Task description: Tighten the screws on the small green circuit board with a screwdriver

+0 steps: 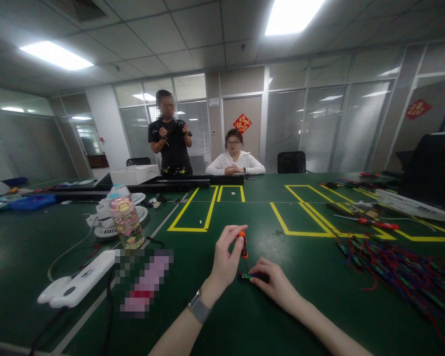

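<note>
My left hand (228, 254) is closed around the orange and black handle of a screwdriver (244, 247). The screwdriver stands nearly upright, its thin shaft pointing down at a small green circuit board (245, 277) on the table. Whether the tip touches the board is too small to tell. My right hand (272, 282) pinches the board's right side between thumb and fingers, close to the table top. Its fingertips partly hide that end of the board.
A heap of wired circuit boards (389, 272) spreads at right, near a red-handled screwdriver (378, 223). On the left stand a drink bottle (126, 220), a white handheld device (85, 279) and white fan parts (133, 217). Two people are across the green table (244, 212).
</note>
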Motion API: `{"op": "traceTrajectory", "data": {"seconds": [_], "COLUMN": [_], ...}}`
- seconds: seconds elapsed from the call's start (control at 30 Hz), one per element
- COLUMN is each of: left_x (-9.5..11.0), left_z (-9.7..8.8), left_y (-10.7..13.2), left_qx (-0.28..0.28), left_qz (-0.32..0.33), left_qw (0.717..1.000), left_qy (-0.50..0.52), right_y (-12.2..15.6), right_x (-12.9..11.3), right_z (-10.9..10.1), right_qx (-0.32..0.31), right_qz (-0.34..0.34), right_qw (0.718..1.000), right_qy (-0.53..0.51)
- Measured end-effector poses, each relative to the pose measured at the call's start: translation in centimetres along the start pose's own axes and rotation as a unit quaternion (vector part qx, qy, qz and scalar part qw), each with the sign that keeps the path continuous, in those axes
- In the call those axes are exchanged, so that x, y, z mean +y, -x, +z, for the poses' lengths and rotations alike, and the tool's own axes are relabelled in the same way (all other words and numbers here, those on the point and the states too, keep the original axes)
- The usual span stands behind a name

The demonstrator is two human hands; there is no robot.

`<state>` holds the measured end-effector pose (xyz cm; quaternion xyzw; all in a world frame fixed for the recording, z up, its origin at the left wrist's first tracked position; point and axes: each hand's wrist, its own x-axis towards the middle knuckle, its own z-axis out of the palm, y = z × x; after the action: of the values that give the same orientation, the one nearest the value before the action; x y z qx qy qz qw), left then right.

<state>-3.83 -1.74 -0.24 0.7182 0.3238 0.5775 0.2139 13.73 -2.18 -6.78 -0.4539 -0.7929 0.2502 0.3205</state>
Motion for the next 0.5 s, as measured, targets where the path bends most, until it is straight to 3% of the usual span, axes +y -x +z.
{"op": "traceTrajectory", "data": {"seconds": [0.13, 0.5], "left_x": [-0.15, -0.13], "left_z": [0.12, 0.36], "left_y": [0.27, 0.27], "left_qx": [-0.004, 0.026], "left_qz": [0.008, 0.053], "left_qw": [1.0, 0.997], "left_qy": [0.021, -0.059], "right_y": [-0.06, -0.07], "right_x": [-0.13, -0.05], "right_z": [0.03, 0.18], "right_qx": [-0.002, 0.0], "right_qz": [0.003, 0.005], "right_qw": [1.0, 1.0], "right_qy": [0.008, -0.002]}}
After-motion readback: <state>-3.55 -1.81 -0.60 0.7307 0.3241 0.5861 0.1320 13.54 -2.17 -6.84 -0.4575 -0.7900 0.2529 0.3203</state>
